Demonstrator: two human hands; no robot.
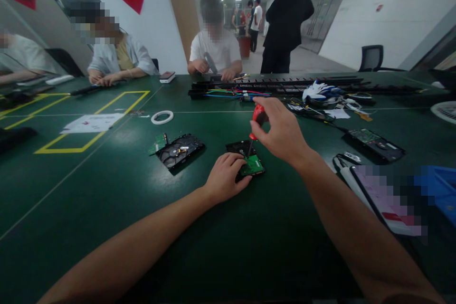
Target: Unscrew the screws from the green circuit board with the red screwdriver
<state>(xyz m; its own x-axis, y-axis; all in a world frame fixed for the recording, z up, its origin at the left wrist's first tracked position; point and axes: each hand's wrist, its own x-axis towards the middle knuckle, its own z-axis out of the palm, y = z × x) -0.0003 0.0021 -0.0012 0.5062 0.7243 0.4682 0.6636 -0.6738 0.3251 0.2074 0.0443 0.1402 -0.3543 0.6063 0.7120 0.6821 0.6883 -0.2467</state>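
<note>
A hard drive with a green circuit board facing up lies on the green table before me. My left hand steadies it, fingers over its top and thumb along the near edge. Above it, my right hand pinches the red handle of a screwdriver. The shaft points down, its tip at the board close to my left fingertips; whether it sits in a screw is too small to tell. To the left lies an opened hard drive, with a small green board beside it.
A roll of white tape and a paper sheet lie left. Another drive, a phone-like device and a blue bin are right. Gloves and cables lie farther back. Co-workers sit across the table.
</note>
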